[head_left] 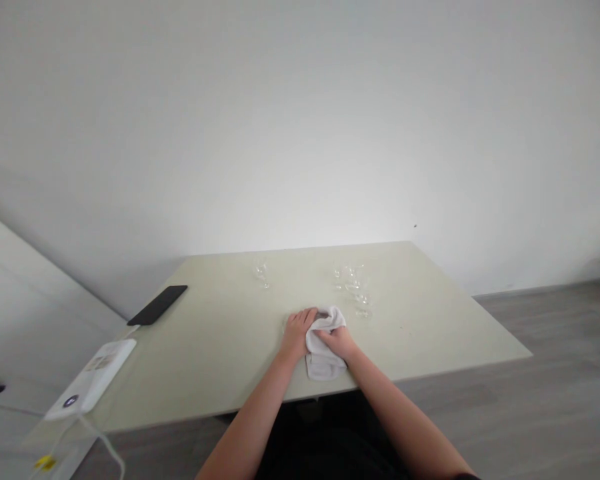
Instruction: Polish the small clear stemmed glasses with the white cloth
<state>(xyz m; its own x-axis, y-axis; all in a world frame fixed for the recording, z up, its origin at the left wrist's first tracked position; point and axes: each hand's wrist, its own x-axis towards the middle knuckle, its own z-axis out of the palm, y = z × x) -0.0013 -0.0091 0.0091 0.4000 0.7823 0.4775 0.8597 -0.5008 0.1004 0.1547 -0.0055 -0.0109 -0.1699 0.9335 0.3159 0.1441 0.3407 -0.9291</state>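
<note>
Near the table's front edge, my left hand point(297, 332) is closed around a clear glass point(284, 325), of which only a sliver shows beside the fingers. My right hand point(337, 340) grips a white cloth point(325, 365), bunched against the left hand, with its lower end hanging towards me. The cloth and fingers hide most of the held glass. Beyond my hands, a clear stemmed glass point(261, 272) stands to the left. A group of several similar glasses point(351, 279) is to the right, and the nearest stemmed glass point(363, 304) is close to my right hand.
The pale table point(220, 347) backs onto a white wall point(300, 133). On its left side lie a flat black object point(158, 305) and a white device point(97, 373) with a round dark button. A white cable point(103, 437) hangs over the left edge.
</note>
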